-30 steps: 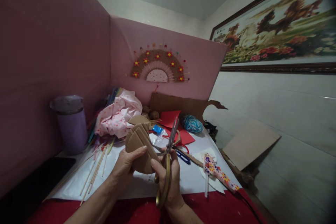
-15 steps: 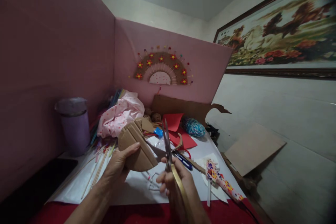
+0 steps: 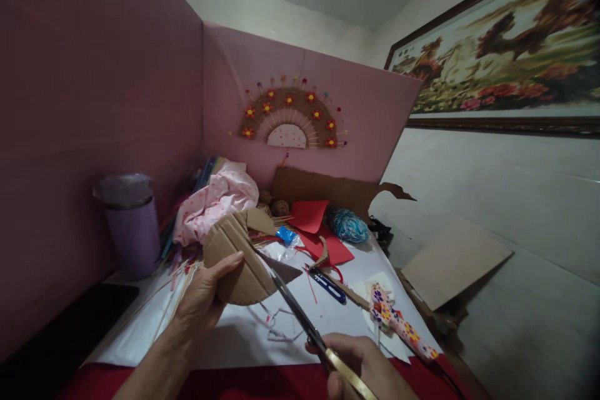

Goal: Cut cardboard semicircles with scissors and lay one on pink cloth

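Note:
A rounded piece of brown corrugated cardboard (image 3: 237, 262) is pinched between the thumb and fingers of my left hand (image 3: 206, 294), raised over the white table covering. My right hand (image 3: 356, 362) is closed round the gold handles of a pair of scissors (image 3: 297, 309). The dark blades point up and left, and their tips meet the right edge of the cardboard. A darker flap of cardboard (image 3: 281, 267) shows just beyond the blades. Beneath the hands lie thin grey-white strips (image 3: 284, 331) that I cannot make out further.
A blue utility knife (image 3: 328, 286), red sheets (image 3: 323, 244), blue yarn (image 3: 349, 225) and a flower-patterned glue gun (image 3: 398, 325) lie to the right. Pink dotted cloth (image 3: 218, 200), thin sticks (image 3: 171, 297) and a purple bin (image 3: 134, 231) stand left. A decorated cardboard arch (image 3: 288, 100) is on the pink panel behind.
The scissors have swung from pointing nearly upright to leaning left against the cardboard's edge. My right hand has moved down and right; the cardboard has shifted slightly left.

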Tool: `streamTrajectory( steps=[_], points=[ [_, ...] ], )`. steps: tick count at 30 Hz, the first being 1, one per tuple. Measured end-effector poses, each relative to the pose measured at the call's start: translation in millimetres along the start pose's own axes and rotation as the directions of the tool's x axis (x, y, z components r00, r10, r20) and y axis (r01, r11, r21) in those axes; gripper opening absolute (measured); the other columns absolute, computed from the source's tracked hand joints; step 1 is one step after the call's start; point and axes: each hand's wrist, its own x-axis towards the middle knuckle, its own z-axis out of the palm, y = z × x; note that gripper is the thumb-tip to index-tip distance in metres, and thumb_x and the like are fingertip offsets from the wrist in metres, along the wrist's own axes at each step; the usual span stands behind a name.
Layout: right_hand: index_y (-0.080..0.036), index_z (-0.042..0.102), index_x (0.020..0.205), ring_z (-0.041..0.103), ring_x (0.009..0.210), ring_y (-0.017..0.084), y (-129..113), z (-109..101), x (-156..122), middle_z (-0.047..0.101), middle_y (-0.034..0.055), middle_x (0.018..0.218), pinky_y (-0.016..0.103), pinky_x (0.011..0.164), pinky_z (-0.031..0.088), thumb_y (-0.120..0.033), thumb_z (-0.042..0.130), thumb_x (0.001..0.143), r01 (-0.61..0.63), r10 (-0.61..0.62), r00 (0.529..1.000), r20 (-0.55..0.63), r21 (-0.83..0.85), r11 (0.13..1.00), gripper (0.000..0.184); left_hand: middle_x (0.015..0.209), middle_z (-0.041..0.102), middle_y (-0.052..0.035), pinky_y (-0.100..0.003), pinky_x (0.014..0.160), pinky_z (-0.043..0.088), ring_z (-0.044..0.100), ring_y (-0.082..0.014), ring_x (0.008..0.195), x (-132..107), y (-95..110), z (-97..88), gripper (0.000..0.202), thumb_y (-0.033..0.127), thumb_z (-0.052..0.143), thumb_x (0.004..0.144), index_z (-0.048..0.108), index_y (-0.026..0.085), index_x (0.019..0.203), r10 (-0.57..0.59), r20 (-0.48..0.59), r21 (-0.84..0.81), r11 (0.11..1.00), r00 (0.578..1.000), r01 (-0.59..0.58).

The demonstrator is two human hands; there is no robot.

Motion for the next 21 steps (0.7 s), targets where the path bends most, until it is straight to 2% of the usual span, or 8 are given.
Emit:
streamTrajectory(
  steps=[5,9,13,16,21],
  points=[
    [-0.013,0.061,0.098,0.047,0.054,0.011,-23,1,1,0.052,-0.0002,0.060,0.020,0.047,0.035,-0.085,0.056,0.056,-0.013,0.013,0.998,0.064,0.004,1.000,0.083,0.075,0.075,-0.0043,-0.028,0.054,0.058,0.069,-0.0197,0.061,-2,3,-0.5,0.033,0.012,0.080,0.057,0.070,0.013,0.089,-0.012,0.033,0.035,0.999,0.999,0.011],
    [-0.015,0.059,0.086,0.044,0.051,0.008,-34,6,6,0.051,-0.0010,0.060,0.019,0.045,0.029,-0.086,0.055,0.056,-0.011,0.006,0.990,0.142,0.032,0.999,0.078,0.075,0.075,-0.0028,-0.027,0.054,0.057,0.068,-0.0183,0.061,-5,0,1.6,0.034,0.013,0.080,0.057,0.070,0.014,0.090,-0.054,0.060,0.034,0.998,0.997,0.052],
    [-0.015,0.055,0.092,0.043,0.049,0.008,-28,14,20,0.051,-0.0017,0.058,0.018,0.043,0.028,-0.084,0.054,0.060,0.051,-0.066,0.980,0.186,0.082,0.995,0.077,0.072,0.075,-0.0028,-0.025,0.051,0.056,0.067,-0.0169,0.059,-5,-1,0.5,0.029,0.014,0.080,0.056,0.071,0.013,0.084,-0.109,0.057,0.021,0.994,0.992,0.108],
    [-0.014,0.050,0.098,0.041,0.045,0.006,-20,21,31,0.051,-0.0035,0.055,0.017,0.041,0.028,-0.087,0.054,0.054,0.076,-0.096,0.977,0.189,0.111,0.991,0.085,0.070,0.074,-0.0021,-0.025,0.050,0.055,0.066,-0.0163,0.058,-4,0,-0.6,0.029,0.015,0.081,0.055,0.071,0.013,0.082,-0.121,0.026,0.007,0.993,0.992,0.121],
    [-0.015,0.045,0.098,0.038,0.040,0.005,-11,32,44,0.049,-0.0057,0.053,0.016,0.039,0.030,-0.091,0.051,0.047,0.062,-0.093,0.981,0.171,0.179,0.982,0.092,0.069,0.074,-0.0034,-0.024,0.049,0.053,0.066,-0.0161,0.056,-7,-1,2.7,0.033,0.017,0.083,0.051,0.070,0.012,0.080,-0.116,0.048,0.040,0.993,0.992,0.114]
  ],
)
